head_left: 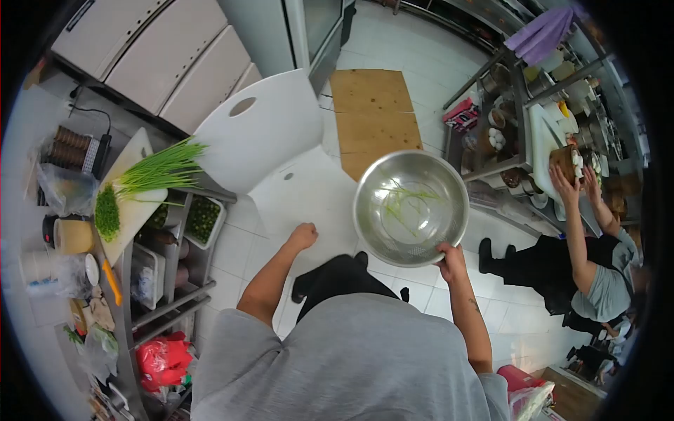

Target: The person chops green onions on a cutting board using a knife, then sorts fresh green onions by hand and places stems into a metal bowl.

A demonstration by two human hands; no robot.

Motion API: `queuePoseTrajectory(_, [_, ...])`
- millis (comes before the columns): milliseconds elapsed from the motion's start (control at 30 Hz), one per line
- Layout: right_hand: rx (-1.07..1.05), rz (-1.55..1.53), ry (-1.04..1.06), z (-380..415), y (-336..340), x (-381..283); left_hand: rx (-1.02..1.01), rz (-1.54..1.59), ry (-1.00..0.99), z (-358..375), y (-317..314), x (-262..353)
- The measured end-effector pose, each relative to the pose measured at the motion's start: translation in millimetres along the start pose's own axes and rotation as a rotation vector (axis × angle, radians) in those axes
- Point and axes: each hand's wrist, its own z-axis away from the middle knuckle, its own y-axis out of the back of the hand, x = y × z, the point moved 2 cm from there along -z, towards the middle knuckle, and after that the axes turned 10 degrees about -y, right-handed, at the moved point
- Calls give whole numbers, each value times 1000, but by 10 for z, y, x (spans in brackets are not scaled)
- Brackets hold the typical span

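Observation:
My right hand (pixel 451 261) grips the near rim of a round metal colander (pixel 366 210), holding it out over the floor. A few thin green stalks (pixel 409 201) lie loose inside it. My left hand (pixel 303 237) is closed in a loose fist in front of the white plastic chair (pixel 270 137), with nothing visible in it. Over to the left, a bunch of long green chives (pixel 163 168) and a heap of finely chopped chives (pixel 107 212) rest on a white cutting board (pixel 144 209). An orange-handled knife (pixel 111 282) lies at the board's near end.
Brown cardboard (pixel 375 112) covers the floor ahead. A metal shelf unit (pixel 172 305) with tubs and bags stands left, below white drawers (pixel 179 56). At right, a co-worker (pixel 604 281) reaches over a counter with both hands on a brown block. A red tub (pixel 518 377) sits lower right.

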Motion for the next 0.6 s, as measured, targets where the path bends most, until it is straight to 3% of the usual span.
queuePoseTrajectory(67, [-76, 9, -8, -178, 57, -234, -143, -55, -115, -45, -192, 232])
queuePoseTrajectory(133, [-151, -53, -59, -401, 35, -443, -302, -86, -216, -1, -479, 53])
queuePoseTrajectory(167, [-192, -86, -84, -508, -15, -542, -461, -147, -218, 46, -489, -10])
queuePoseTrajectory(200, [-232, -96, -88, -580, -89, -653, -545, -132, -81, 124, -369, 5])
queuePoseTrajectory(267, [-256, -225, -173, -722, -284, -880, -762, -488, -85, 90, -655, -803])
queuePoseTrajectory(333, [-228, -312, -252, -909, -443, -1089, -651, -441, 238, 92, -209, -790])
queuePoseTrajectory(400, [-185, -344, -272, -1262, -526, -1304, -679, -453, 329, -144, -114, -1084])
queuePoseTrajectory(500, [-196, -349, -246, -1735, -626, -1883, -517, -318, 587, -653, 236, -720])
queuePoseTrajectory(567, [-230, -359, -199, -2091, -695, -2339, -478, -284, 473, -1157, 94, -756])
queuePoseTrajectory(600, [-156, -351, -212, -2258, -754, -2613, -568, -400, 228, -1454, 2, -739])
